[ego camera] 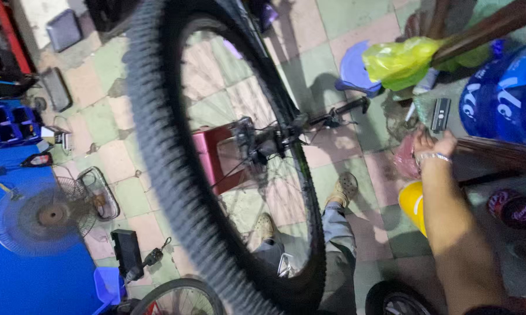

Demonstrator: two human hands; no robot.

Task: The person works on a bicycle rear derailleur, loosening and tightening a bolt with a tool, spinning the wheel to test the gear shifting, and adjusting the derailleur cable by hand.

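Down at the right of the head view, my right hand reaches away from me over the cluttered ledge, the forearm running straight up from the lower right corner, bare, with a pale bracelet around the wrist. I see the back of that hand; its fingers are bent downward onto a crumpled pink bag, touching it, but motion blur keeps me from telling whether they actually pinch the plastic or only rest on it. Just beyond my fingertips lies a small black rectangular device, near the hand but apart from it. A yellow container sits just beside my forearm on its left, and a big blue water jug stands to the right of the hand. Above the hand, a yellow-green plastic bag hangs on a brown wooden bar.

My left hand does not show anywhere.

Filling the middle of the view is a large knobby bicycle tyre, with its spokes and the dark hub parts in front of a red plastic stool. Through the wheel I see my beige shoes on the tiled floor. At the far left stands a fan by a blue surface.
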